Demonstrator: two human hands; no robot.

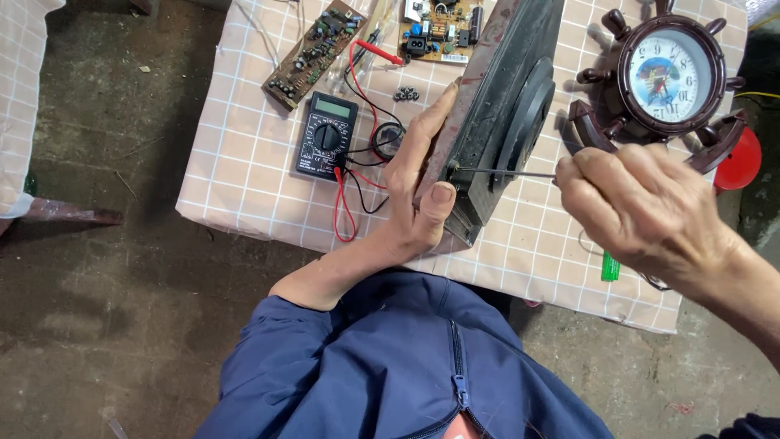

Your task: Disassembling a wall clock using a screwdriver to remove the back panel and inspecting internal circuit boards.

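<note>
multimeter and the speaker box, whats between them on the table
In the head view, the left hand gripping the speaker box lies between it and the multimeter, along with a small round black part and red and black test leads.

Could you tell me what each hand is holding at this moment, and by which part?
The left hand grips the dark speaker box by its near edge. The right hand holds a thin screwdriver at its handle end, tip on the box.
</note>
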